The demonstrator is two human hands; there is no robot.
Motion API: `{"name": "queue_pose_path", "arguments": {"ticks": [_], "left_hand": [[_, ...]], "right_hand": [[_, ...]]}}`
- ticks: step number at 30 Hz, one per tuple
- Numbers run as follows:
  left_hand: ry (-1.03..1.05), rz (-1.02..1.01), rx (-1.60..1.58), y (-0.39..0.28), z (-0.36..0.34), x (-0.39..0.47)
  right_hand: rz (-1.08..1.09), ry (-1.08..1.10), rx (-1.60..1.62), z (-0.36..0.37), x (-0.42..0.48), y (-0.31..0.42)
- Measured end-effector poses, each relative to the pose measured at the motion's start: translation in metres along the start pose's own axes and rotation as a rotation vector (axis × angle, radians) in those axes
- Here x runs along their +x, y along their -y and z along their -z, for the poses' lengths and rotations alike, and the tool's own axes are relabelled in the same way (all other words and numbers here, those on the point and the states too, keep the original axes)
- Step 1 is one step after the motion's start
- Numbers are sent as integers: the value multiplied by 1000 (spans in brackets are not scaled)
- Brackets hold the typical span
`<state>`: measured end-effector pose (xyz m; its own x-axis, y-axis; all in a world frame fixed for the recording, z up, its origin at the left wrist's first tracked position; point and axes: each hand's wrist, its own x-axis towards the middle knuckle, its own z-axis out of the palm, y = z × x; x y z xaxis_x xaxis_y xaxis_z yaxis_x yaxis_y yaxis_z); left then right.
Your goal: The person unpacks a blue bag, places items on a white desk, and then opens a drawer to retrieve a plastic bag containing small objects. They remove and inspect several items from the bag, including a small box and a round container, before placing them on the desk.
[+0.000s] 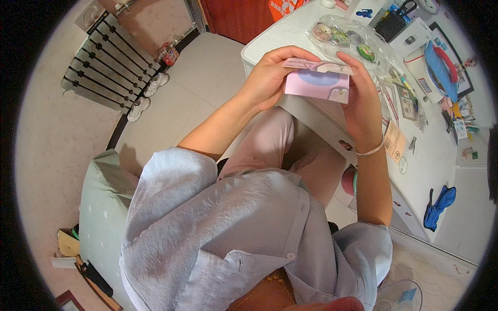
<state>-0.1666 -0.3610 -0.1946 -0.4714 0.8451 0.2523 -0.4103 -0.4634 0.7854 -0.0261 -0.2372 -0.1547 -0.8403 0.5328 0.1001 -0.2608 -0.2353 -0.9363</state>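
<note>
A small pink cardboard box [317, 86] with a penguin picture and a bluish oval on its face is held up over the near edge of the white desk [422, 167]. My left hand [270, 77] grips its left end, thumb and fingers along the side. At the right end is my right hand [360, 93], with its fingers behind the box; a bangle circles that wrist. The box's upper panel [319, 66], bearing printing, is tilted towards me, and its edge looks uneven. Whether anything lies inside cannot be seen.
Beyond the box, clear plastic packaging with rolls of tape [365, 51] lies on the desk. A tan card [396, 142], nail clippers [412, 144] and a blue cloth item [439, 208] are to the right. White boxes [410, 39] and a blue-and-red bag [441, 72] stand farther back.
</note>
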Motion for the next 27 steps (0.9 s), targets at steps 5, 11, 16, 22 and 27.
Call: {"name": "queue_pose_path", "arguments": {"ticks": [5,11,16,22,27], "left_hand": [[-64,-218,262,5,-3,3],[159,-303,514,-4,-9,-1],[319,-290,616,-8,-14,-11],[47,-304,1024,-15,-47,-17],[-25,-619,1263,-2,-47,-12]], "right_hand": [[-50,-33,-53,0,-18,-10],[151,-129,4,-4,-31,-15],[269,-153,-60,3,-29,-11],[323,-152,-180,-4,-31,-7],[356,-192,-182,-11,-33,-27]]}}
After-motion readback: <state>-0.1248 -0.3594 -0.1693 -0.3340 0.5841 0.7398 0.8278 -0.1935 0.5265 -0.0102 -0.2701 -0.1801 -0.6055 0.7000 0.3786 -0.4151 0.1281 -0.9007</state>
